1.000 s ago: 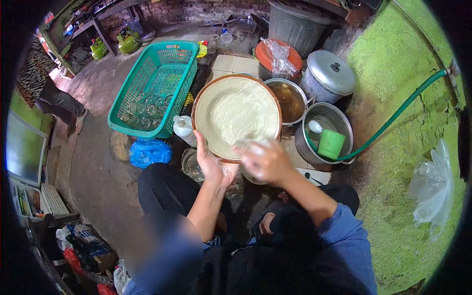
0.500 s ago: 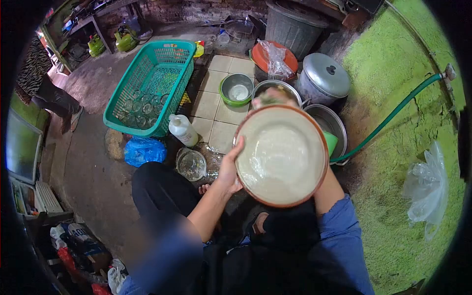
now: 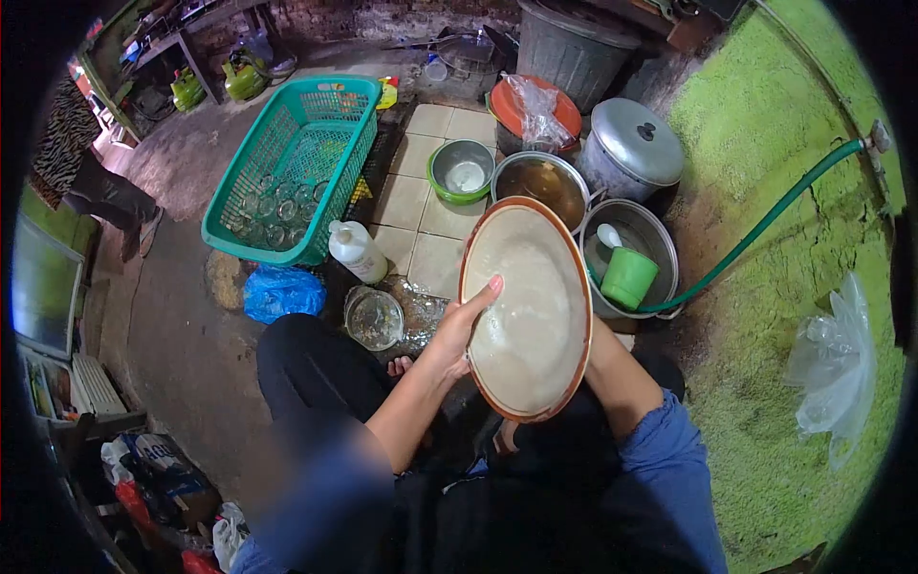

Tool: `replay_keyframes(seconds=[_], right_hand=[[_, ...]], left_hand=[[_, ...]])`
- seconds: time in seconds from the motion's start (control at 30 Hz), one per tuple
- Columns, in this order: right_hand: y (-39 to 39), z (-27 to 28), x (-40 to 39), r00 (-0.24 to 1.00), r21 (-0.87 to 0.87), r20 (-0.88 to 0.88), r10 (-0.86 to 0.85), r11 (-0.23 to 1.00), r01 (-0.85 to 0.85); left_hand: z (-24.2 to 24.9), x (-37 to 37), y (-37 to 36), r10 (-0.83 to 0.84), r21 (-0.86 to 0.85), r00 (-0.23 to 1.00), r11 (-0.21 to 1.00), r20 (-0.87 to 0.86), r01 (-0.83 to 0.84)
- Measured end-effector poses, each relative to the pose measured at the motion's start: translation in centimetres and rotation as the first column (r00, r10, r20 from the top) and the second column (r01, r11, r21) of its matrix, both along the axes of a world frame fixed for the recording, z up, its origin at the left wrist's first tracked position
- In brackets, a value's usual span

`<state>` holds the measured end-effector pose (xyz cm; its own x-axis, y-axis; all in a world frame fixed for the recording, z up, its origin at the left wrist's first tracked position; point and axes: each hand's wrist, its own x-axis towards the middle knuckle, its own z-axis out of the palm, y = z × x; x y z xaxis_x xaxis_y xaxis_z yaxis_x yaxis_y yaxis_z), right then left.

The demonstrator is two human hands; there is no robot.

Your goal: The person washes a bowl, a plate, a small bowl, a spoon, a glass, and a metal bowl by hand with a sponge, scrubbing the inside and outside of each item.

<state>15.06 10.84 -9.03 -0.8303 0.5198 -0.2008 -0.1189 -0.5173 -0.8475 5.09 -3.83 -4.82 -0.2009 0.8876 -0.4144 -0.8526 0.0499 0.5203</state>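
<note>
a single head-worn camera looks steeply down and forward from above the crouching person, close over the plate (image 3: 528, 308) held before their knees. its wide fisheye view bends the tiled floor (image 3: 411, 206) and green wall (image 3: 765, 115) at the edges.

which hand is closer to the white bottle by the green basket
Left. The left hand grips the plate's left rim, on the white bottle's side. The right hand is hidden behind the plate, farther off.

You've got a moss-green wall (image 3: 765, 115) on the right, pale floor tiles (image 3: 421, 206) far centre, bare concrete floor (image 3: 182, 316) left, wooden table (image 3: 182, 43) far left, dim light.
</note>
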Motion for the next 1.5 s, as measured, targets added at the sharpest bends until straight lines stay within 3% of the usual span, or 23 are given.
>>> replay_keyframes(seconds=[0.03, 0.07, 0.3, 0.33, 0.4, 0.43, 0.5, 0.53, 0.6, 0.67, 0.77, 0.87, 0.93, 1.0, 1.07, 1.13, 1.17, 1.23, 1.33, 1.37, 1.4, 1.47, 1.5], right_hand=[[-0.3, -0.5, 0.0, 0.989, -0.091, 0.147, 0.032, 0.996, -0.019], [-0.3, -0.8, 0.2, 0.989, -0.09, 0.142, 0.03, 0.996, -0.017], [-4.4, 5.2, 0.5, 0.969, -0.106, -0.196, -0.149, 0.986, 0.13], [-4.3, 2.9, 0.4, 0.852, -0.328, -0.519, 0.068, 0.905, -0.271], [-6.0, 0.2, -1.0, 0.978, -0.217, -0.201, 0.059, 0.971, -0.103], [-7.2, 1.2, -1.7, 0.977, -0.216, -0.205, 0.057, 0.971, -0.102], [-9.3, 4.8, -2.2, 0.948, -0.614, -0.267, -0.175, 0.789, -0.027], [-9.1, 5.3, -2.1, 0.947, -0.616, -0.268, -0.175, 0.787, -0.028], [-7.5, 6.1, -1.8, 0.998, -0.684, -0.01, -0.067, 0.729, 0.042], [-6.2, 9.4, -1.1, 0.994, -0.614, 0.078, -0.077, 0.782, 0.109], [-3.1, 9.8, -0.3, 0.991, -0.499, -0.062, -0.123, 0.863, 0.076], [-1.8, 12.5, 0.1, 0.956, 0.012, -0.268, -0.118, 0.992, 0.126], [-0.7, 12.9, 0.3, 0.956, 0.167, -0.285, -0.064, 0.979, 0.115], [0.0, 12.0, -0.1, 0.965, 0.188, -0.263, -0.001, 0.981, 0.052], [-0.6, 11.9, 0.0, 0.968, 0.211, -0.242, 0.064, 0.977, -0.012], [-2.8, 12.5, 0.5, 0.997, 0.211, 0.035, 0.074, 0.974, -0.079], [-2.8, 12.4, 0.5, 0.997, 0.209, 0.031, 0.075, 0.975, -0.08], [-2.8, 12.0, 0.3, 0.99, -0.073, 0.132, -0.041, 0.996, 0.051], [-2.7, 10.8, 0.2, 0.93, -0.441, 0.339, -0.143, 0.849, 0.291], [-2.4, 9.4, 0.3, 0.929, -0.439, 0.341, -0.145, 0.85, 0.293], [-2.1, 6.8, 0.4, 0.976, -0.486, 0.202, -0.082, 0.857, 0.173], [-1.8, 2.9, 0.8, 0.995, -0.526, -0.091, 0.039, 0.847, -0.082], [-2.4, 2.6, 0.5, 0.995, -0.526, -0.091, 0.036, 0.847, -0.078]], left_hand=[[0.1, -0.1, 0.1, -0.004, 0.0, 1.0, 1.0, -0.005, 0.004], [0.2, -0.1, 0.2, 0.012, 0.012, 1.0, 1.0, -0.007, -0.012], [-0.3, 0.5, 0.7, 0.123, 0.043, 0.99, 0.991, 0.071, -0.126], [-0.6, 0.4, 0.8, 0.116, 0.043, 0.991, 0.992, 0.069, -0.119], [-1.1, -0.7, 0.9, 0.265, 0.032, 0.964, 0.964, 0.026, -0.266], [-0.9, -1.6, 0.8, 0.347, 0.067, 0.938, 0.936, 0.01, -0.347], [0.0, -3.0, 0.4, 0.478, 0.147, 0.862, 0.877, -0.167, -0.458], [0.3, -3.7, 0.3, 0.561, 0.225, 0.79, 0.827, -0.249, -0.516], [1.0, -5.4, -0.3, 0.592, 0.262, 0.735, 0.806, -0.331, -0.531], [1.5, -6.4, -0.7, 0.615, 0.248, 0.658, 0.784, -0.435, -0.569], [1.6, -6.6, -1.0, 0.637, 0.246, 0.649, 0.766, -0.417, -0.594], [0.5, -5.7, -0.7, 0.533, 0.204, 0.775, 0.846, -0.34, -0.492], [0.0, -3.7, -0.2, 0.453, 0.125, 0.844, 0.891, -0.288, -0.436], [-0.4, -1.7, 0.1, 0.286, -0.045, 0.931, 0.952, -0.225, -0.304], [-2.2, -0.2, 0.2, 0.191, -0.037, 0.97, 0.979, -0.147, -0.199], [-2.5, 0.3, 0.1, 0.149, -0.038, 0.984, 0.987, -0.098, -0.153], [-2.4, 0.1, 0.1, 0.15, -0.04, 0.983, 0.987, -0.102, -0.155], [-1.9, -0.5, 0.1, 0.102, -0.131, 0.993, 0.985, -0.06, -0.109], [-1.6, -1.0, 0.4, 0.18, -0.076, 0.978, 0.979, -0.104, -0.189], [-1.7, -1.5, 0.4, 0.187, -0.106, 0.977, 0.975, -0.102, -0.197], [-1.5, -1.7, 0.4, 0.184, -0.102, 0.978, 0.976, -0.101, -0.194], [-1.2, -2.1, 0.3, 0.335, -0.017, 0.93, 0.94, -0.149, -0.342], [-1.9, -2.7, 0.2, 0.371, 0.008, 0.917, 0.927, -0.147, -0.374]])
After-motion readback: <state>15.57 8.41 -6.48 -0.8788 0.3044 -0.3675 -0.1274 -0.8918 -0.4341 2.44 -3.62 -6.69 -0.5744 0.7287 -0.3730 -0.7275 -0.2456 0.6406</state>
